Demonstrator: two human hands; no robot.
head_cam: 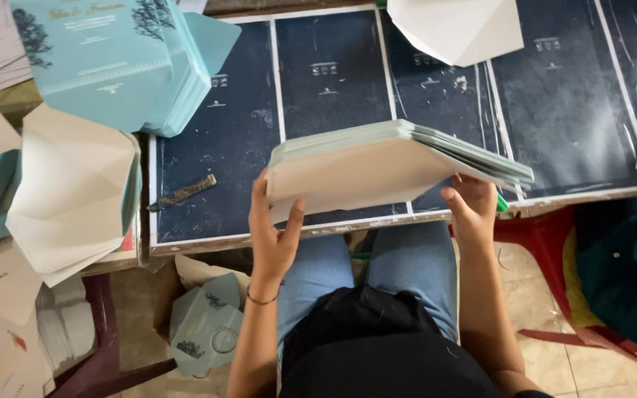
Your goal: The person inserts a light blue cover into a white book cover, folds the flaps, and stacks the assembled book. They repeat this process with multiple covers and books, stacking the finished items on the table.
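Observation:
A thick stack of pale cards or envelopes [377, 166] with light-green edges is lifted above the near edge of a dark blue printed board [230, 140]. My left hand [273, 232] grips the stack's left end, thumb on top of the near face. My right hand [472, 208] supports the right end from below, with something small and green beside its fingers. The stack tilts, its right corner fanning out slightly.
A pile of light-blue printed cards [112, 59] lies at the back left. Unfolded white envelopes [68, 191] are heaped at left, another [458, 26] at the top. A small dark stick [183, 191] rests on the board. Blue cards [204, 324] lie on the floor; a red chair [547, 236] stands at right.

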